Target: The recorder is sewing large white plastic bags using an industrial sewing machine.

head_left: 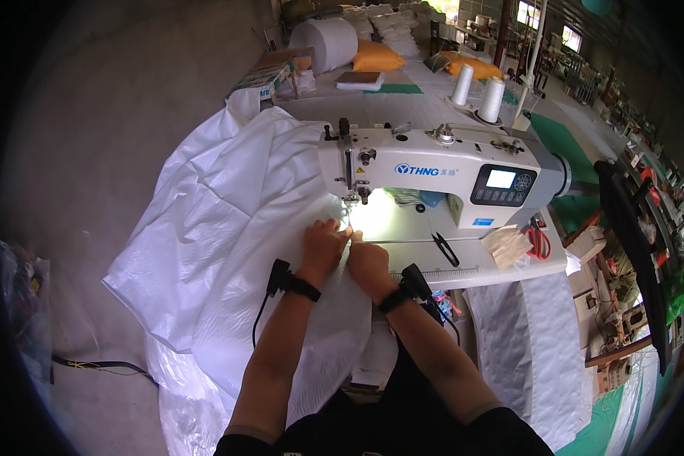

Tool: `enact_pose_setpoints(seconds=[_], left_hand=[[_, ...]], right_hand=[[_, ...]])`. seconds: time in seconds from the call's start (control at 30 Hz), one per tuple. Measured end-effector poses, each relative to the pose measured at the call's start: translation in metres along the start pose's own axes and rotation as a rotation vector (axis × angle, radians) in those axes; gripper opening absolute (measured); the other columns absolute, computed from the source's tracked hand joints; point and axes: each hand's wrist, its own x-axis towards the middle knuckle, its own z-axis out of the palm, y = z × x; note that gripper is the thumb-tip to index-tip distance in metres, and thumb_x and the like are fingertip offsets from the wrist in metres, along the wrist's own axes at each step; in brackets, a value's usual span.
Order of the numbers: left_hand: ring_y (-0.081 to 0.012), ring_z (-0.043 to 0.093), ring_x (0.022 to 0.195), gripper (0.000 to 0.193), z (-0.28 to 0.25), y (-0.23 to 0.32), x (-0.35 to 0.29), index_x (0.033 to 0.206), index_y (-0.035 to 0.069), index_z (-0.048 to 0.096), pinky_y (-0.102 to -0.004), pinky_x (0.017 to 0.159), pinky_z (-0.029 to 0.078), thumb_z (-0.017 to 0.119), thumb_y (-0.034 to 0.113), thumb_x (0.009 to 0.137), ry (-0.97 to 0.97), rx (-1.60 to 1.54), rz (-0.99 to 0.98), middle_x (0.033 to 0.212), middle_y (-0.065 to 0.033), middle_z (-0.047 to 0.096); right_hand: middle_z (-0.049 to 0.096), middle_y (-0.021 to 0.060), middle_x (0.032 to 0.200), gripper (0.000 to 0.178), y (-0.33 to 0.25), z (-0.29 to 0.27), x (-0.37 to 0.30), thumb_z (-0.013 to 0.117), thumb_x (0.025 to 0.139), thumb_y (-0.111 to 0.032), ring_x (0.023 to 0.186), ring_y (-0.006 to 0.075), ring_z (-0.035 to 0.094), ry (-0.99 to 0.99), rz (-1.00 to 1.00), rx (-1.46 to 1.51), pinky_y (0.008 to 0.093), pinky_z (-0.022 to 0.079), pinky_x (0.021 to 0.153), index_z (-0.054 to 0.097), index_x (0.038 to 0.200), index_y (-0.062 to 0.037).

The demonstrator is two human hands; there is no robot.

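A large white plastic-looking sheet [220, 205] drapes over the left side of the table, its edge running under the needle area of a white sewing machine [425, 163]. Just in front of the presser foot, my left hand [324, 247] has its fingers curled and pinched on the sheet. Close beside it, my right hand [368, 266] is closed on the sheet's edge, the two sets of fingertips nearly touching. A bright lamp glares beside the needle, so the exact spot where the fingers meet the material is partly washed out.
Black thread snips [445, 249], a piece of brown paper [507, 247] and red-handled scissors [538, 243] lie right of my hands. Two white thread cones [492, 100] stand behind the machine. Farther back are a white roll [325, 44] and an orange sack [378, 55].
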Motion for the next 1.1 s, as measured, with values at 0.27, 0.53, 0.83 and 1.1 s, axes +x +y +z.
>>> enact_pose_setpoints(seconds=[0.27,0.53,0.83,1.1], left_hand=[[-0.0241,0.058,0.099,0.022,0.007,-0.005,-0.003,0.097,0.007,0.068,-0.038,0.087,0.043,0.056,0.006,0.078,0.063,-0.263,0.003,0.103,-0.006,0.065],[-0.0275,0.058,0.101,0.021,-0.009,-0.014,-0.012,0.099,0.005,0.066,-0.0379,0.091,0.044,0.055,0.007,0.081,0.03,-0.264,0.111,0.105,-0.0103,0.064],[-0.0321,0.056,0.105,0.029,0.001,-0.054,0.014,0.107,0.001,0.064,-0.039,0.095,0.044,0.05,0.003,0.082,-0.009,-0.328,0.085,0.111,-0.0136,0.062],[-0.0333,0.055,0.108,0.027,0.039,-0.09,0.053,0.104,0.0,0.064,-0.0398,0.095,0.045,0.051,0.005,0.081,-0.007,-0.356,0.07,0.112,-0.0151,0.061]], right_hand=[[0.067,0.004,0.066,0.049,-0.009,-0.004,-0.012,0.05,0.084,-0.014,0.057,0.017,0.066,-0.112,0.0,-0.236,0.0289,0.05,0.049,0.048,0.129,0.0046],[0.065,0.0002,0.068,0.046,-0.019,-0.006,-0.018,0.054,0.082,-0.013,0.055,0.0119,0.064,-0.078,-0.037,-0.275,0.0256,0.048,0.046,0.055,0.124,0.0048],[0.068,0.0048,0.07,0.04,-0.029,0.007,0.019,0.056,0.082,-0.013,0.058,0.0144,0.067,-0.086,0.057,-0.259,0.0265,0.05,0.047,0.059,0.117,0.0046],[0.068,0.0043,0.07,0.042,-0.016,0.026,0.045,0.056,0.084,-0.016,0.059,0.016,0.067,-0.078,0.03,-0.158,0.0271,0.051,0.048,0.056,0.118,0.0081]])
